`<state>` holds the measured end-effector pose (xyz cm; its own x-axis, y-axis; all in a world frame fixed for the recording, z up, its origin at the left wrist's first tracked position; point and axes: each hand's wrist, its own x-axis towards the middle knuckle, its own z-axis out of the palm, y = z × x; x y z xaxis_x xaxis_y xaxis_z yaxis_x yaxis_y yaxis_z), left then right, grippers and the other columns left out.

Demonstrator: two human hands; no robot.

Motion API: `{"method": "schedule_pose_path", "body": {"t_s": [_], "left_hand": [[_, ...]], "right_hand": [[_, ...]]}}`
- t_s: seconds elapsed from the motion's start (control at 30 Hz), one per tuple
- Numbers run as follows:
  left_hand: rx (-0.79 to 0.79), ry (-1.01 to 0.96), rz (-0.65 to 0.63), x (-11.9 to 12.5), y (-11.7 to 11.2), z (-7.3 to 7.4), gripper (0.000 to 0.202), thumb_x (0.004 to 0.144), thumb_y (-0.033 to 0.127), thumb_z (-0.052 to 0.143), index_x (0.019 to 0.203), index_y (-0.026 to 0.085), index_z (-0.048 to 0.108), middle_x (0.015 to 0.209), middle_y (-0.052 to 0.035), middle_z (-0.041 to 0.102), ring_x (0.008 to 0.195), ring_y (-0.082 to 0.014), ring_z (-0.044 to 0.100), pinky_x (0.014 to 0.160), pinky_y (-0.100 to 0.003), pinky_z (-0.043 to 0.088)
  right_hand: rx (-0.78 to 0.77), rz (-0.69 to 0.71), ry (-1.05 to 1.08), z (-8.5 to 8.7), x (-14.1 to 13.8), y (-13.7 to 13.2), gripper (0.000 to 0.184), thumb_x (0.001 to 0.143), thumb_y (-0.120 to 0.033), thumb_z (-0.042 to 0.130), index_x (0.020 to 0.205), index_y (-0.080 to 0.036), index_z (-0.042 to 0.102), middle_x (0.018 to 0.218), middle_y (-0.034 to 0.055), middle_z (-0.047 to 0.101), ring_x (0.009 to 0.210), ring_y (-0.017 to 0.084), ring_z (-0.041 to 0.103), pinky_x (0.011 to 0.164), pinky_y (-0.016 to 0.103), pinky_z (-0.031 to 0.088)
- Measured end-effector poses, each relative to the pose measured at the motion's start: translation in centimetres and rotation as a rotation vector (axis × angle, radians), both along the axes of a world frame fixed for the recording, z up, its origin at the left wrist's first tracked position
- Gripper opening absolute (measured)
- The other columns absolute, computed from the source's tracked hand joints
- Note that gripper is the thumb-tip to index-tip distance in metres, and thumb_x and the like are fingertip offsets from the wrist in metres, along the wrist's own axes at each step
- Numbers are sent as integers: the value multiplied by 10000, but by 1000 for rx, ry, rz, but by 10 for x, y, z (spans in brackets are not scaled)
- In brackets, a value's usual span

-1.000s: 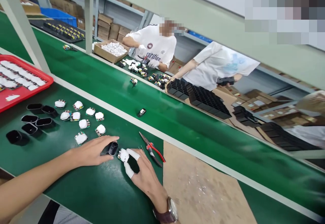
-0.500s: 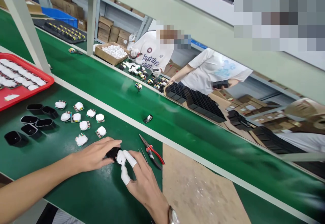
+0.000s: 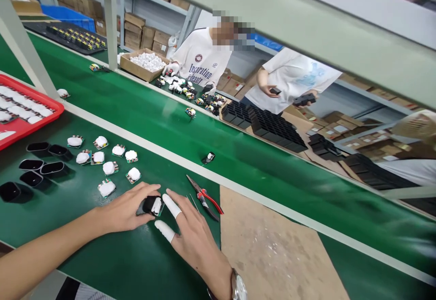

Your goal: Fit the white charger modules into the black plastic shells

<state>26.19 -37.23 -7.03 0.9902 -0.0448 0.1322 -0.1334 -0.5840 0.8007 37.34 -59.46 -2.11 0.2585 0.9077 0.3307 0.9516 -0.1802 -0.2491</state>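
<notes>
While my left hand [image 3: 124, 208] clasps the black housing [image 3: 149, 204] on the green bench [image 3: 143, 263], my right hand [image 3: 194, 234], thumb and forefinger wide apart and holding nothing, stands just beside the white-topped board [image 3: 157, 206] lodged in the housing's mouth. Good seating, I judge, calls for square, even pressure; the housing looks smooth and rigid, the white topping lumpy.

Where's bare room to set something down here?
Green tabletop between left hand, right hand and near edge; the speckled brown sheet right of the pliers. It's crowded at left, where black shells and white-topped boards sit beside the red tray.
</notes>
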Motion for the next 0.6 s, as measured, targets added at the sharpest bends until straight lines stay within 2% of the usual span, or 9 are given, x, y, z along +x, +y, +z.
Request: {"method": "schedule_pose_path", "body": {"t_s": [0.13,0.33,0.47,0.6], "left_hand": [[-67,86,-20,0,-1,2,781,950,198,684,1616,330,298,1508,-80,604,1370,-261,622,1144,-434,533],[-92,172,1,2,3,4,790,946,275,686,1622,309,278,1564,-78,590,1455,-277,556,1195,-470,480],[-79,192,4,3,3,6,766,949,287,679,1610,305,292,1545,-77,609,1454,-276,558,1196,-475,479],[-10,128,15,1,-2,0,673,938,275,688,1546,260,401,1529,-116,605,1401,-294,603,1166,-460,510]], "right_hand": [[39,77,77,-11,5,3,420,1021,-171,611,1438,-190,564,1436,163,626,1292,301,625,1055,497,613],[1,102,65,-24,7,11,380,966,-49,581,1324,-161,636,1507,186,560,1366,333,555,1077,533,598],[8,104,55,-23,7,7,381,992,-125,613,1369,-180,616,1478,177,590,1378,336,564,1098,547,584],[95,32,164,-25,-1,4,375,1012,-265,669,1370,-178,599,1397,176,637,1235,309,669,993,484,648]]}}
